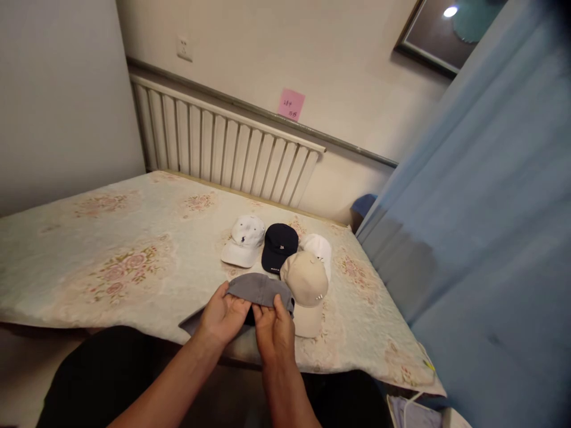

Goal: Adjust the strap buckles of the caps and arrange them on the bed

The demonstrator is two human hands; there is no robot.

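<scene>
A grey baseball cap (pixel 259 288) is held between my two hands at the near edge of the bed, its brim pointing to the lower left. My left hand (pixel 224 312) grips the cap's lower rim, fingers tucked inside. Beside it, my right hand (pixel 274 327) pinches the same rim with the thumb outside. Just beyond lie a white cap (pixel 245 238) with a small dark emblem, a navy cap (pixel 280 244) and a beige cap (pixel 306 279). The beige one partly covers another white cap (pixel 322 246).
The bed (pixel 134 303) has a floral cover. Behind it are a white radiator (pixel 223 142) and a wall with a pink note (pixel 291 104). A blue curtain (pixel 468 208) hangs along the right side. My dark-clothed knees (pixel 102 374) are at the near edge.
</scene>
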